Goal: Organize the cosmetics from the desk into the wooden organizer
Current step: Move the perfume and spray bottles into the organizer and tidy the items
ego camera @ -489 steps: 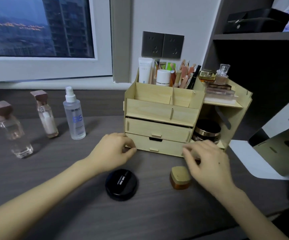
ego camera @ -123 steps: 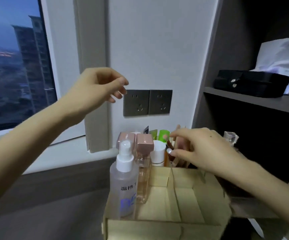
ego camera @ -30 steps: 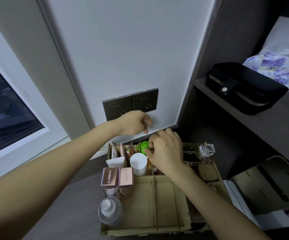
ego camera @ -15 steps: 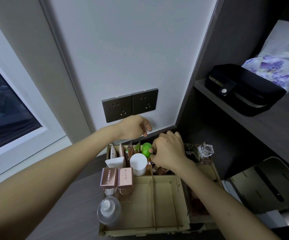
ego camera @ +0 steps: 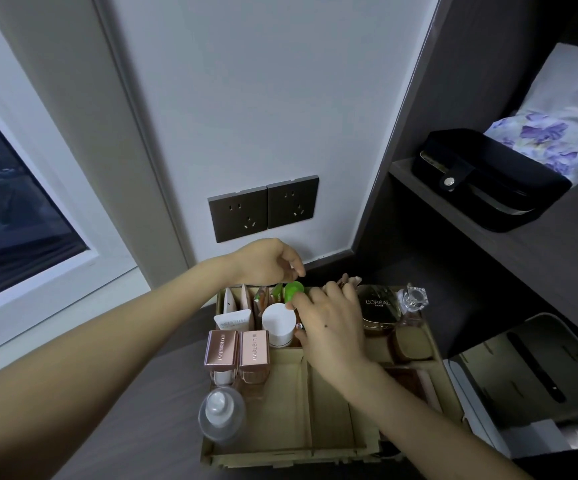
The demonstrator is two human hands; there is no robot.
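Your right hand is down in the back row of the wooden organizer, fingers bent beside the green cap; I cannot tell whether they pinch anything. Your left hand hovers above, loosely curled and empty. The spray bottle and rose-capped bottles stand inside, so sorting looks nearly done, though most of the desk is out of view.

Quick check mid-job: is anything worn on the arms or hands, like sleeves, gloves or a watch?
Nothing visible. No sleeves reach into view, and the left hand and right hand show no gloves, rings, watch or bracelet.
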